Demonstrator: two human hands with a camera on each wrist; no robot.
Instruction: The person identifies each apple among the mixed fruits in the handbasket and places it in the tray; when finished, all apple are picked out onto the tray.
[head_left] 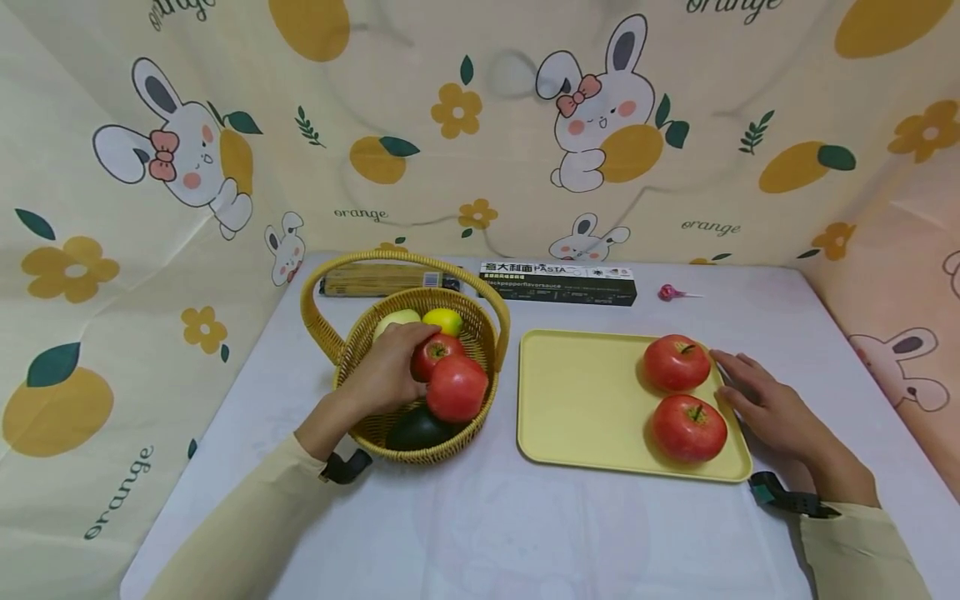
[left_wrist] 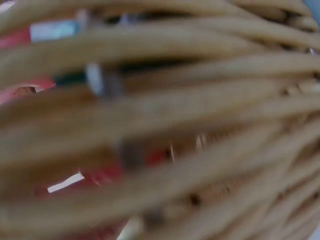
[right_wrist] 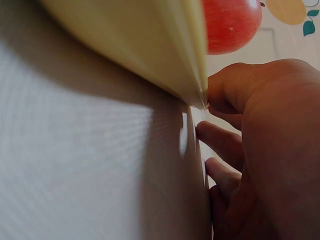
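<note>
In the head view my left hand (head_left: 390, 367) reaches into a woven basket (head_left: 427, 456), its thumb and fingers round a red apple (head_left: 435, 353). Against that apple lies another red fruit (head_left: 457, 389). A yellow lemon (head_left: 442, 321), a pale green fruit (head_left: 396, 320) and a dark green, smooth fruit (head_left: 418, 429) share the basket. Basket weave (left_wrist: 165, 100) fills the left wrist view and hides the fingers. Beside the right rim of a yellow tray (head_left: 577, 400), my right hand (head_left: 772, 412) rests with relaxed fingers. Two red apples, one farther (head_left: 677, 364) and one nearer (head_left: 689, 429), sit on the tray.
Behind the basket lies a pack of spaghetti (head_left: 375, 281), partly covered by the basket's arched handle (head_left: 501, 317). A black pasta box (head_left: 557, 284) and a wrapped lollipop (head_left: 669, 292) lie along the back. A printed cloth (head_left: 420, 192) hangs behind the white table (head_left: 480, 533).
</note>
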